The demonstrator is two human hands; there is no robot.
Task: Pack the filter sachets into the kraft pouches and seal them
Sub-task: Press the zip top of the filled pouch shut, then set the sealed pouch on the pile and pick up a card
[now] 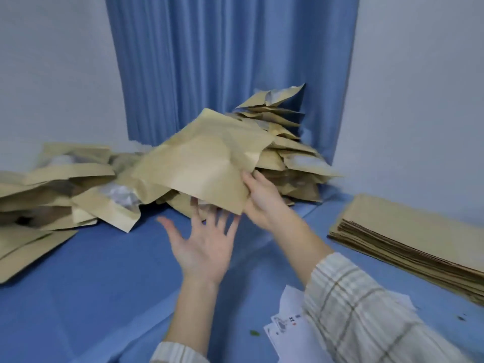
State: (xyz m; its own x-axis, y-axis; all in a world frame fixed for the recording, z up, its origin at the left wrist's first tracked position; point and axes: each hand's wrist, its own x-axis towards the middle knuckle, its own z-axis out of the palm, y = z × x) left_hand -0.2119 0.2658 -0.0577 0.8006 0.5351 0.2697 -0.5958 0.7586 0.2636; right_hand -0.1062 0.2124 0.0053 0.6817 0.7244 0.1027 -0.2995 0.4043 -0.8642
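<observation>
A blue curtain point(230, 61) is hung between grey walls point(52, 74); a blue cloth point(91, 284) is spread below, flecked with green bits point(254, 333).

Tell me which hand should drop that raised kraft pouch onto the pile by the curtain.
Right hand: it already pinches the tan kraft paper pouch at its corner, near the pile. Left hand is open below it.

A tan kraft pouch point(207, 163) is held up in mid-scene, tilted, its flat face turned toward the camera and creased near the right edge. Behind it, at the far right, a tall heap of filled pouches point(282, 148) is piled against the curtain. At the left, more pouches point(60, 189) are scattered loosely, silvery insides showing at some mouths. A neat stack of flat pouches point(408, 242) is laid at the right. White sachets point(285, 328) are seen at the near edge, partly hidden by a sleeve.
</observation>
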